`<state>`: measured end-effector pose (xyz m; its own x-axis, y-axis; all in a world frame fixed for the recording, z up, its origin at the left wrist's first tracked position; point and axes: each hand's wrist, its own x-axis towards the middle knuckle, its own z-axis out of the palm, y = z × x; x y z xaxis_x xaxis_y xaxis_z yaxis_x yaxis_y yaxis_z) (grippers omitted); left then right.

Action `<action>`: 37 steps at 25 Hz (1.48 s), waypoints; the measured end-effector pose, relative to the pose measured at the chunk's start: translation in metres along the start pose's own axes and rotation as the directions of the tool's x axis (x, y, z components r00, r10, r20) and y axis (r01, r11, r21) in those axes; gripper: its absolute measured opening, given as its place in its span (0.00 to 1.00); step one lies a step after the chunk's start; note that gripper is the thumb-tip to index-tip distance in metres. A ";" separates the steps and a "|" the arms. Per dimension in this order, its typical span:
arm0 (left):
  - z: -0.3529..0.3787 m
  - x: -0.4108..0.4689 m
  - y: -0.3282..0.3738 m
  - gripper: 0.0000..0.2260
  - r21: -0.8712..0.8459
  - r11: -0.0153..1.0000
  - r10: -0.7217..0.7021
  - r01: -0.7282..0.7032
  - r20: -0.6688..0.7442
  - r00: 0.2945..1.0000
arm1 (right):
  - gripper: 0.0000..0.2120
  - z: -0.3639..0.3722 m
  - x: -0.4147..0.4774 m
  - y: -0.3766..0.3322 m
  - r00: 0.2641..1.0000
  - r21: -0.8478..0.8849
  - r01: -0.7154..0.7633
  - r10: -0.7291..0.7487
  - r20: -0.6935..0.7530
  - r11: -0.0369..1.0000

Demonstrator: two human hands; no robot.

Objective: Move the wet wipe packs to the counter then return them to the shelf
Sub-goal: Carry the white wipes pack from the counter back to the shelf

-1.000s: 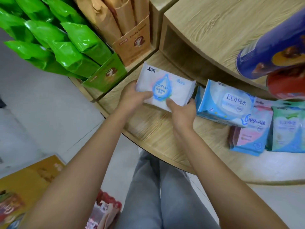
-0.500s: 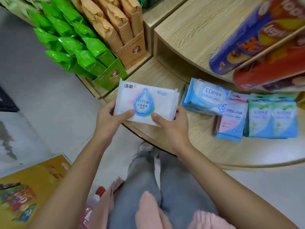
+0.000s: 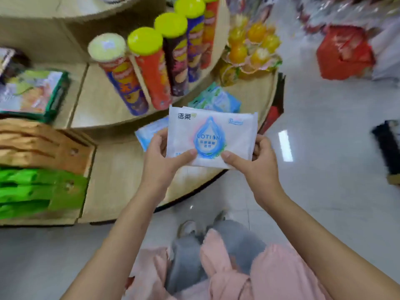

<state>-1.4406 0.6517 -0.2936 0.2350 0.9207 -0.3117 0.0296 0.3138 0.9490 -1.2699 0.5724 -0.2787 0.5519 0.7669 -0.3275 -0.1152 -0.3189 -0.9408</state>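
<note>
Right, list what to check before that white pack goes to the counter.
1. Left hand grips the pack: ok, thumb on its front.
2. Right hand grips the pack: ok, thumb on its front.
3. Pack lifted off the shelf: ok, held up in both hands.
4. Counter in sight: not ok, none shows in this view.
5. Floor free to walk: cannot tell, the view is blurred and a black thing sits at the right edge.
6. All packs off the shelf: not ok, a blue pack and green packs lie there.
</note>
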 end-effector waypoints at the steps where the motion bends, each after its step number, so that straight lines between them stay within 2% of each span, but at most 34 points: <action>1: 0.032 0.000 0.006 0.32 0.036 0.999 0.010 -0.014 0.103 0.995 | 0.28 -0.033 -0.007 -0.002 0.995 0.039 0.019 -0.015 -0.098 0.999; 4: 0.150 -0.015 0.017 0.33 0.122 0.990 0.017 -0.072 0.402 0.915 | 0.26 -0.140 -0.037 0.003 0.916 0.160 0.083 -0.012 -0.400 0.984; 7: 0.273 -0.055 0.007 0.32 0.191 0.970 -0.008 -0.149 0.640 0.768 | 0.24 -0.246 -0.077 0.024 0.761 0.247 0.162 0.038 -0.648 0.955; 9: 0.348 -0.088 -0.008 0.32 0.223 0.957 -0.045 -0.188 0.751 0.659 | 0.24 -0.311 -0.104 0.043 0.660 0.288 0.203 0.087 -0.747 0.936; 15: 0.555 -0.203 -0.047 0.24 0.170 0.949 -0.066 -0.265 0.931 0.359 | 0.22 -0.501 -0.175 0.069 0.364 0.267 0.235 0.170 -0.916 0.935; 18: 0.643 -0.245 -0.053 0.22 0.124 0.950 -0.048 -0.286 0.964 0.261 | 0.23 -0.576 -0.192 0.068 0.241 0.241 0.256 0.180 -0.954 0.936; 22: 0.757 -0.267 -0.064 0.24 0.071 0.939 -0.021 -0.337 0.988 0.150 | 0.21 -0.671 -0.182 0.068 0.121 0.195 0.287 0.167 -0.979 0.938; 27: 0.903 -0.274 -0.064 0.22 0.041 0.932 -0.029 -0.361 0.999 0.039 | 0.21 -0.793 -0.146 0.059 -0.006 0.150 0.309 0.160 -0.987 0.939; 32: 1.027 -0.285 -0.042 0.23 0.011 0.921 -0.011 -0.390 1.000 0.002 | 0.20 -0.903 -0.116 0.032 -0.066 0.099 0.327 0.127 -0.990 0.940; 35: 1.093 -0.291 -0.036 0.21 -0.025 0.920 0.034 -0.392 0.999 0.015 | 0.22 -0.968 -0.096 0.025 -0.050 0.062 0.328 0.083 -0.995 0.943; 37: 1.137 -0.295 -0.034 0.18 -0.062 0.910 0.088 -0.409 0.995 0.046 | 0.22 -1.017 -0.082 0.021 -0.010 0.032 0.325 0.037 -0.999 0.945</action>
<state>-0.4061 0.1050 -0.1811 0.9801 -0.1614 0.1156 -0.1293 -0.0770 0.9886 -0.4776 -0.0632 -0.1824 0.8156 -0.5759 0.0558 0.0442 -0.0341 -0.9984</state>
